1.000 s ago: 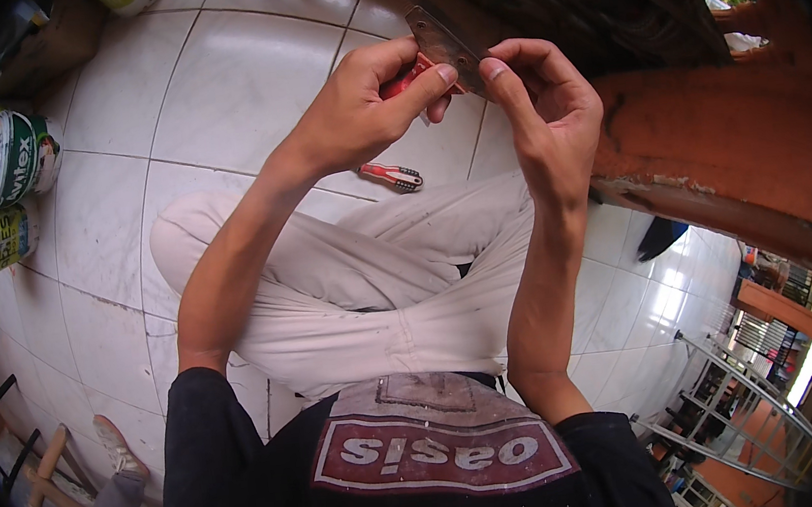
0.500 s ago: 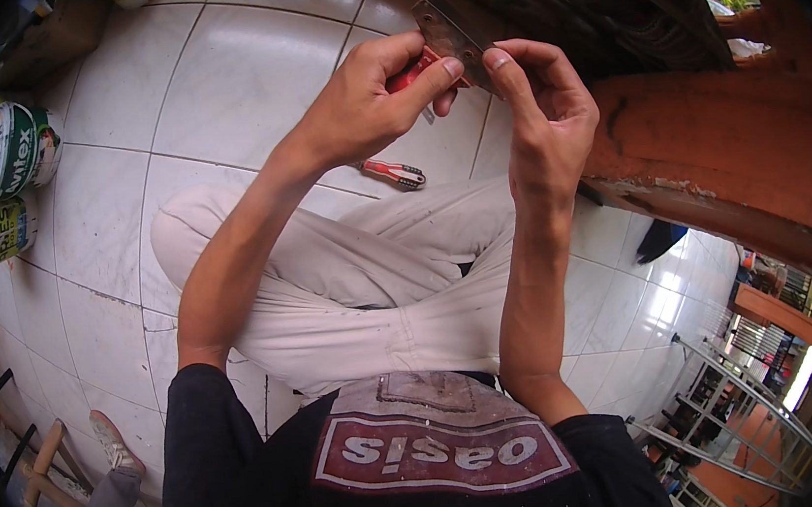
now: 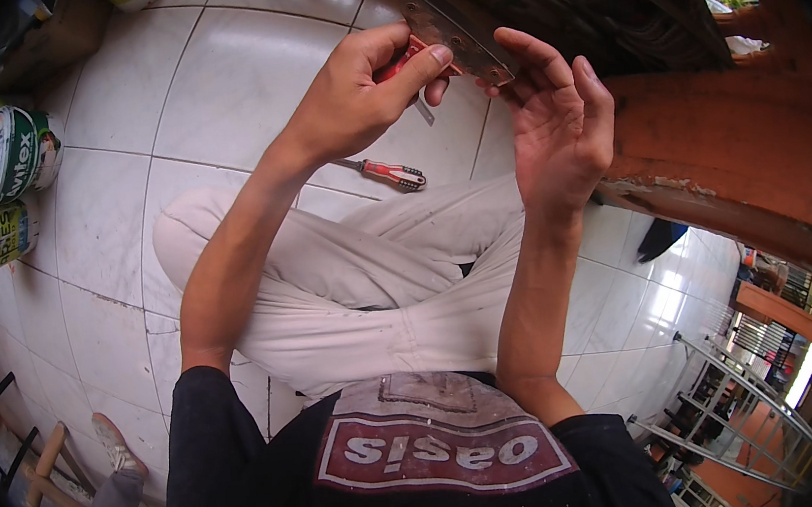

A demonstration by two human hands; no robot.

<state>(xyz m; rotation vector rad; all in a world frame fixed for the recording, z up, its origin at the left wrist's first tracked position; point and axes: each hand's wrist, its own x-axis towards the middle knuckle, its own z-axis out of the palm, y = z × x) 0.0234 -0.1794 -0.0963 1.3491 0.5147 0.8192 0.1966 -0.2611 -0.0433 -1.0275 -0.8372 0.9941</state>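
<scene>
Metal strip, long, flat and grey with little holes (image 3: 461, 39): where is it?

"Up high, at the left hand (image 3: 349, 91). That hand's grip is pinching it, together with a red piece (image 3: 418, 44), thumb on top."

"And the right hand (image 3: 554, 129)?"

"Its grip is spread. The fingers are apart and the palm shows. Half a second ago, its thumb was on the strip's low end. Now the thumb has come off. Some fingertips are right by that end, but I can't tell if they touch."

"What else looks different?"

"More of the metal rod shows on the red-and-black hand tool (image 3: 394, 176). It lies on the white tile floor (image 3: 248, 67), by the cream trousers (image 3: 348, 269)."

"Which edges look near?"

"The thick orange-brown beam (image 3: 720, 136), beside the right wrist. Leftward there's more room: wide tiles run across to the green-and-white round tubs (image 3: 13, 156)."
</scene>
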